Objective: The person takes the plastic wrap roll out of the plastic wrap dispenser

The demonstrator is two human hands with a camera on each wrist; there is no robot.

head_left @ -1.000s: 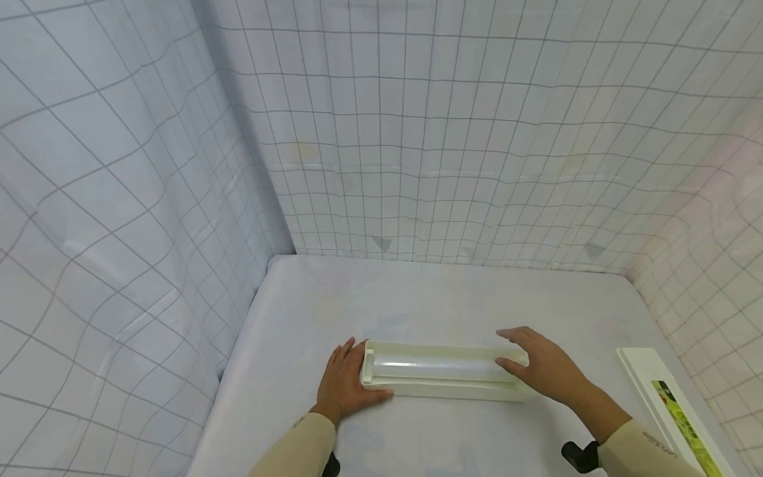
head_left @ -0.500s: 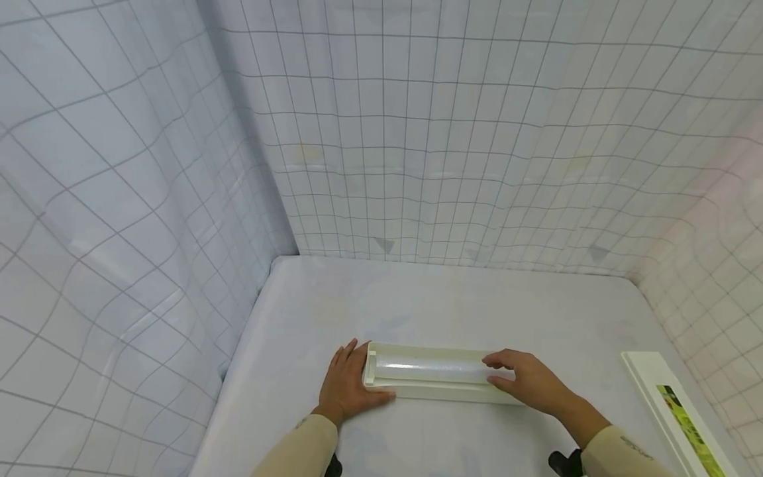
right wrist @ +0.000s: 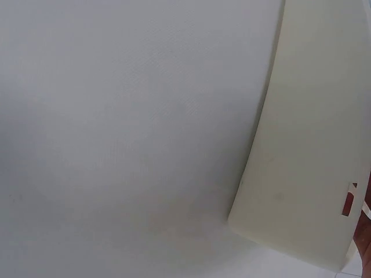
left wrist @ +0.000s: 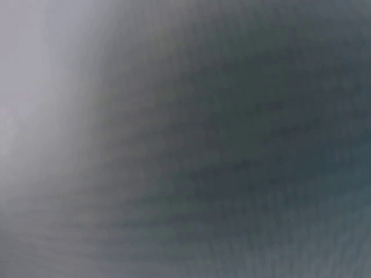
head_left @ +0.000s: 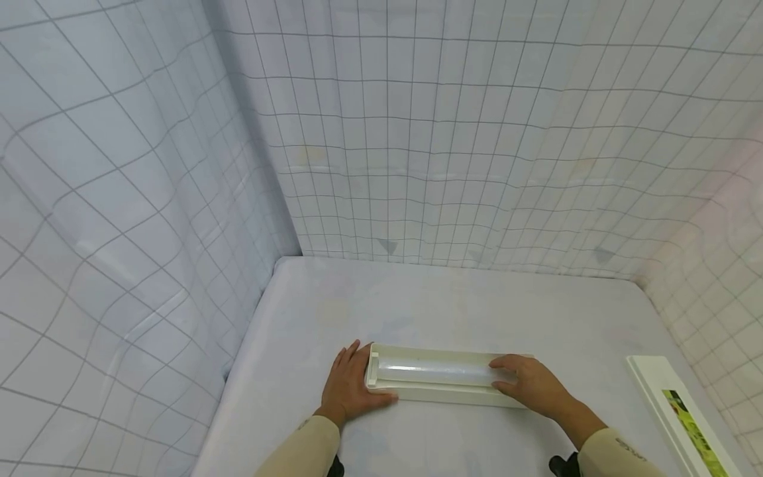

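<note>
Right hand hides part of the roll, grip unclear; left hand, spread, touches the box.

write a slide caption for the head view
Left hand against one end of a pale open box, right hand at the shiny roll inside, labelled white panel at right.

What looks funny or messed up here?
Nothing looks spilled or broken. The one odd bit is the long white piece with a green label: it lies slanted, off to the right, while the open tray with the shiny roll lies nearly straight across.
</note>
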